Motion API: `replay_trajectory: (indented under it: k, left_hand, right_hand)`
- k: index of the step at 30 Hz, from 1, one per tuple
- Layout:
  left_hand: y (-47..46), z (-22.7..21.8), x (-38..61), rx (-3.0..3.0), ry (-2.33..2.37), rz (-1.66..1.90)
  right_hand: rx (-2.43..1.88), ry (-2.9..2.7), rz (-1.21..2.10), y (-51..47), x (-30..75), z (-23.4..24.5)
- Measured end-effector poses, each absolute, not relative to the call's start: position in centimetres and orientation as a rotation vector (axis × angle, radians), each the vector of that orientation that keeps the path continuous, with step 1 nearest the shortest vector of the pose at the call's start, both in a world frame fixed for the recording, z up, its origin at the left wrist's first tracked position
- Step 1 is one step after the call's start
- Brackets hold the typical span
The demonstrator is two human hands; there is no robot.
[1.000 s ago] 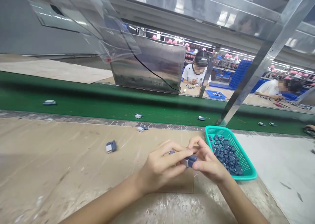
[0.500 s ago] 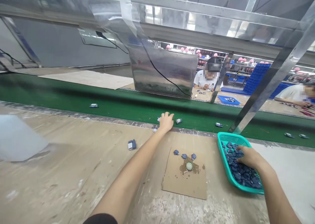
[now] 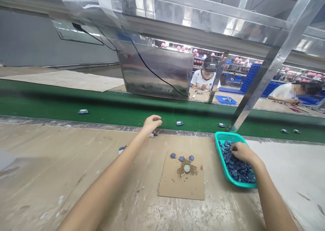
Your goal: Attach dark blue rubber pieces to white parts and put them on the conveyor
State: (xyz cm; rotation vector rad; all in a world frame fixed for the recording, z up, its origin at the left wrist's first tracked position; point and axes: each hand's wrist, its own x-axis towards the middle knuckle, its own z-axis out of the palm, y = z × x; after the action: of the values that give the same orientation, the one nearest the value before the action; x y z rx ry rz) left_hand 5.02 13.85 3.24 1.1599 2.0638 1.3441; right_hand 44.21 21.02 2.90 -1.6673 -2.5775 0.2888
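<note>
My left hand is over the near edge of the green belt, fingers closed together. A bluish edge of a small part shows between them. Just below it, a small white-and-blue part lies at the belt's edge. Inside the teal basket, my right hand has its fingertips pinched over a heap of dark blue pieces; what they grip is hidden. Between my arms lies a cardboard square with a round, pale, cap-like disc in a wet stain. Three blue pieces sit behind the disc.
Several white-and-blue parts, one right of my left hand, lie on the belt. Another part is partly behind my left forearm. A slanted metal post rises behind the basket. Two people work across the belt, near a blue tray.
My left hand has drawn its fingers together and lifted from the part it covered on the belt. My right hand's fingers have closed into a pinch in the basket. The view has shifted.
</note>
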Motion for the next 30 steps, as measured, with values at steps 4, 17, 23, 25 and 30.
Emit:
replay_trajectory:
  k: [4, 17, 23, 25, 30]
  left_hand:
    - [10.2, 4.4, 7.9, 1.128, 1.671, 1.473]
    - [5.4, 4.5, 11.5, 1.110, 1.296, 1.381]
    - [5.3, 4.6, 12.5, 1.112, 1.161, 1.355]
    - [5.2, 4.6, 12.6, 1.124, 1.179, 1.335]
    - [5.2, 4.5, 12.4, 1.116, 1.215, 1.330]
  right_hand:
    - [-1.679, -2.447, 0.272, 21.6, 44.0, 2.0]
    - [-1.125, -1.955, 1.014, 19.8, 42.9, 4.1]
    - [-0.866, -1.951, 1.274, 15.5, 37.0, 4.6]
    - [-0.800, -2.015, 1.314, 14.3, 35.0, 3.8]
    - [-0.741, -2.127, 1.353, 13.2, 33.0, 1.3]
